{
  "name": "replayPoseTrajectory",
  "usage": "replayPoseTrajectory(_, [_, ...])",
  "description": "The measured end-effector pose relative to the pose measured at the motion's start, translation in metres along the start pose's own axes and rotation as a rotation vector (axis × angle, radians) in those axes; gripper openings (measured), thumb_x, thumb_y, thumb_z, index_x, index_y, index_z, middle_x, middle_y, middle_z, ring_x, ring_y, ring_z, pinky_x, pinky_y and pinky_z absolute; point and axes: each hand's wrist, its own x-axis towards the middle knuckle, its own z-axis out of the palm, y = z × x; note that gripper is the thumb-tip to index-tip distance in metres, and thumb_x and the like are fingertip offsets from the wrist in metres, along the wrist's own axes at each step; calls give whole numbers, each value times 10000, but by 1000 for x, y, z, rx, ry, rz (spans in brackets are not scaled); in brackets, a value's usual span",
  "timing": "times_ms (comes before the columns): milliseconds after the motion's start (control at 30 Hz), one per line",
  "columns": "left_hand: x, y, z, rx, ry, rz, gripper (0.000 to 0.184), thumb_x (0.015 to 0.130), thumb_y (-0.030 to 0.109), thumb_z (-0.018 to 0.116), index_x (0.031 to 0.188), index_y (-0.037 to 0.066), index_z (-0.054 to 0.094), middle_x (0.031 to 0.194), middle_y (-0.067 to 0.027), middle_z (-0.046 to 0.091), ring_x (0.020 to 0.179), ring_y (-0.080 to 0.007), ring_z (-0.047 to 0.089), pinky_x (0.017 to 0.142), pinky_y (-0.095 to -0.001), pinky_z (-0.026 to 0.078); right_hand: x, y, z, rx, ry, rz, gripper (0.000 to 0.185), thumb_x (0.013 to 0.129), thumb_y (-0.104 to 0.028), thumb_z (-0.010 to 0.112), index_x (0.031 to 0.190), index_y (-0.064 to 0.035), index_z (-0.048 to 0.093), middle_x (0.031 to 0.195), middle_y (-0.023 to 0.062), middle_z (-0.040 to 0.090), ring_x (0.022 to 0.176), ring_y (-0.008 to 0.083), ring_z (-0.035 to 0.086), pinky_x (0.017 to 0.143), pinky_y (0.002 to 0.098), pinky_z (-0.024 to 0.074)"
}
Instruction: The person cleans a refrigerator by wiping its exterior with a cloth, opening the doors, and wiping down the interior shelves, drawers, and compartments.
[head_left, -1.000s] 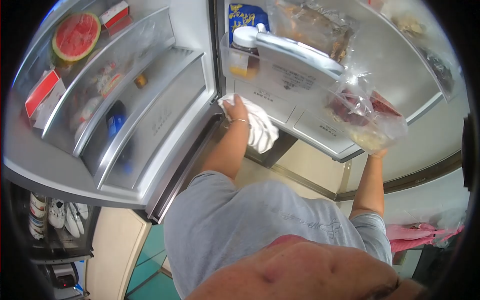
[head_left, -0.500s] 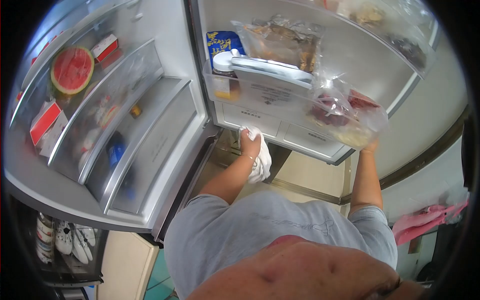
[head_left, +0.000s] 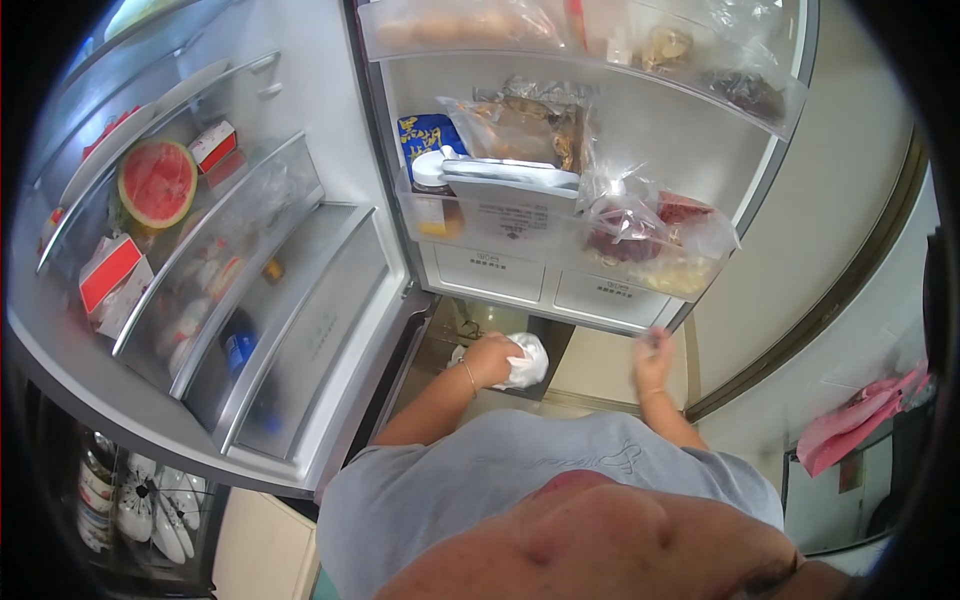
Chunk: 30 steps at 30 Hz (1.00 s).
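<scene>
While the fridge (head_left: pixel 325 95) and its door (head_left: pixel 690 150) stand open, we can't tell what's finished or what's left. White cloth (head_left: pixel 529 362): just below the door in view, bunched, bulging right, no clear long axis. Left hand (head_left: pixel 487 362) clutches it; right hand (head_left: pixel 652 360) near door corner, grip unclear.

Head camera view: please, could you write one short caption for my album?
Left hand holding a white cloth, right hand near the lower edge of an open fridge door.

A home kitchen — open fridge (head_left: pixel 325 90), cut watermelon (head_left: pixel 158 186).
</scene>
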Motion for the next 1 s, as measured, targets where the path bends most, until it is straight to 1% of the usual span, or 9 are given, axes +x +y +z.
replayPoseTrajectory(133, [-12, 27, -17, -112, -125, 350, 319, 650, -17, 540, 913, 96, 681, 954, -115, 641, 956, -316, 567, 888, -394, 448, -19, -120, 31, -25, -430, -492, 360, 822, -203, 716, 1105, -24, 583, 1037, 82, 612, 936, 188, 572, 815, 313, 462])
replayPoseTrajectory(200, [-20, 51, -45, -187, -130, 314, 355, 656, -5, 537, 976, 91, 655, 951, -136, 637, 904, -349, 572, 848, -416, 468, -21, -115, 47, 244, -1275, 154, 300, 852, -222, 698, 1073, -37, 617, 922, 37, 647, 811, 116, 571, 719, 267, 471])
replayPoseTrajectory(467, [-70, 31, -79, -660, -37, 33, 426, 795, 17, 613, 1208, 34, 512, 1075, -90, 615, 991, -203, 599, 899, -309, 465, -29, -165, 41, 288, -983, 129, 205, 890, -257, 652, 894, -62, 589, 761, -7, 560, 684, 93, 489, 606, 266, 438])
replayPoseTrajectory(600, [-76, 17, -85, -1442, -123, -439, 289, 914, 59, 549, 1199, 13, 554, 1106, -80, 621, 1028, -154, 589, 900, -303, 480, -11, -176, 42, 273, -917, -5, 204, 843, -246, 703, 911, -74, 615, 806, 18, 600, 777, 107, 540, 711, 272, 463])
replayPoseTrajectory(733, [-93, 21, -33, -1528, -483, -677, 333, 881, 97, 617, 1194, -11, 581, 1169, -100, 621, 1051, -167, 589, 912, -333, 482, 6, -213, 26, 431, -861, -162, 152, 842, -172, 708, 893, -50, 632, 834, -10, 596, 764, 79, 521, 701, 235, 442])
replayPoseTrajectory(800, [-91, 42, -9, -832, -577, -142, 426, 814, 83, 688, 1219, 17, 571, 1098, -99, 653, 1005, -164, 607, 886, -326, 489, 5, -217, 25, 390, -896, -252, 147, 845, -162, 704, 898, -46, 631, 831, -12, 596, 763, 75, 522, 696, 233, 441])
replayPoseTrajectory(867, [-84, 75, -18, -809, -425, -4, 464, 788, 81, 712, 1225, 18, 569, 1114, -98, 650, 1010, -161, 606, 902, -324, 478, 2, -210, 24, 345, -911, -353, 142, 848, -152, 699, 904, -41, 630, 829, -14, 596, 762, 71, 522, 692, 231, 440])
replayPoseTrajectory(933, [-80, 109, -34, -784, -261, 136, 503, 762, 79, 735, 1232, 19, 566, 1130, -97, 647, 1014, -158, 604, 919, -322, 466, -7, -196, 22, 447, -980, -22, 124, 857, -138, 689, 919, -50, 628, 809, -26, 591, 745, 58, 520, 677, 223, 437])
replayPoseTrajectory(1000, [-89, 121, -51, -1214, -178, 50, 538, 729, 88, 763, 1224, 16, 567, 1172, -91, 626, 1068, -147, 578, 945, -303, 444, -10, -191, 14, 524, -992, 63, 119, 862, -135, 684, 925, -54, 624, 808, -30, 594, 745, 50, 520, 676, 217, 438])
